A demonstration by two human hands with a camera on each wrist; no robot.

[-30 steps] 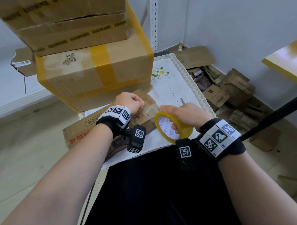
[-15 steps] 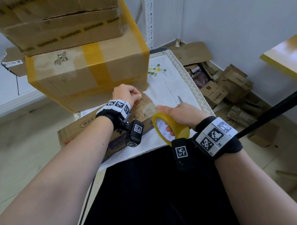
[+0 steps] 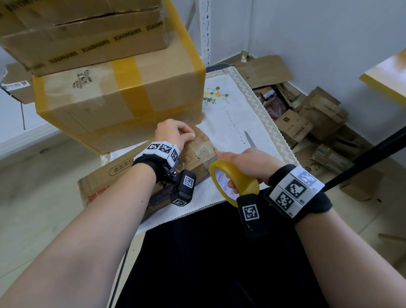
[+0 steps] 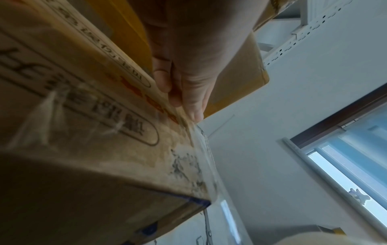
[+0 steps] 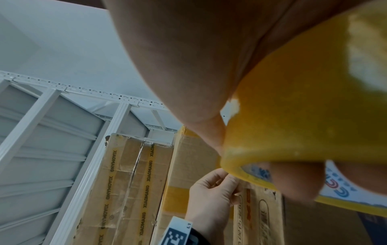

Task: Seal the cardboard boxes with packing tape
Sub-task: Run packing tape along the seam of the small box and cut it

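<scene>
A flat printed cardboard box (image 3: 128, 178) lies at the near left of the cloth-covered table (image 3: 230, 110). My left hand (image 3: 173, 134) sits on the box's far right top edge with its fingers (image 4: 176, 99) curled, pinning the tape's free end there. A clear tape strip (image 4: 209, 165) runs from those fingers down the box's right end. Just right of that end, my right hand (image 3: 246, 161) grips the yellow tape roll (image 3: 242, 180), thumb on the outside and fingers through the core. In the right wrist view, the roll (image 5: 303, 116) fills the frame above the left hand (image 5: 209, 195).
A large box sealed with yellow tape (image 3: 125, 103) stands right behind the small one, with another box (image 3: 75, 31) stacked on top. A scissors blade (image 3: 250, 140) lies on the cloth beyond my right hand. Flattened cartons (image 3: 312, 121) litter the floor to the right, and a black pole (image 3: 372, 155) slants there.
My right hand has drawn the roll a little away from my left hand, toward me, along the box's right end. The left hand has stayed on the box.
</scene>
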